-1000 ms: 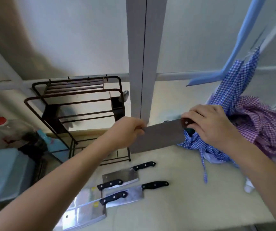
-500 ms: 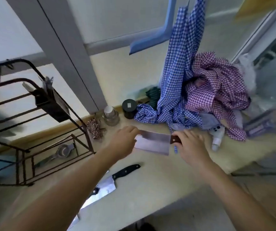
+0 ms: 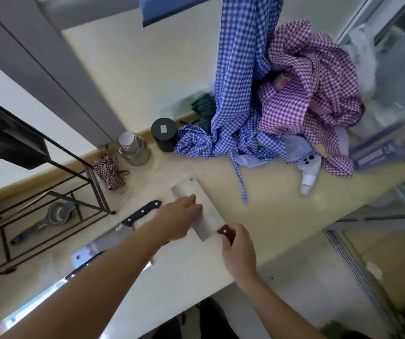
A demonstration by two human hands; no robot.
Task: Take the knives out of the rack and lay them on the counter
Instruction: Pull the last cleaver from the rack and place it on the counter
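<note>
A cleaver with a brown handle (image 3: 202, 211) lies flat and low over the cream counter (image 3: 269, 216), its blade pointing away from me. My left hand (image 3: 179, 218) rests on the blade's left side. My right hand (image 3: 238, 250) pinches the brown handle at the near end. Left of it a black-handled cleaver (image 3: 123, 228) lies on the counter, partly under my left forearm. Another blade (image 3: 37, 304) shows at the near left edge. The dark metal rack (image 3: 49, 196) stands at the left.
A glass jar (image 3: 134, 149), a black jar (image 3: 164, 133) and a small checked pouch (image 3: 109, 168) stand by the wall. Blue and purple checked cloths (image 3: 282, 113) pile at the right, with a white spray bottle (image 3: 309, 172). The counter's front edge runs diagonally close by.
The cleaver has come down from mid-air to the counter surface and turned so its blade points away. Both hands moved down with it. The view swung to the right.
</note>
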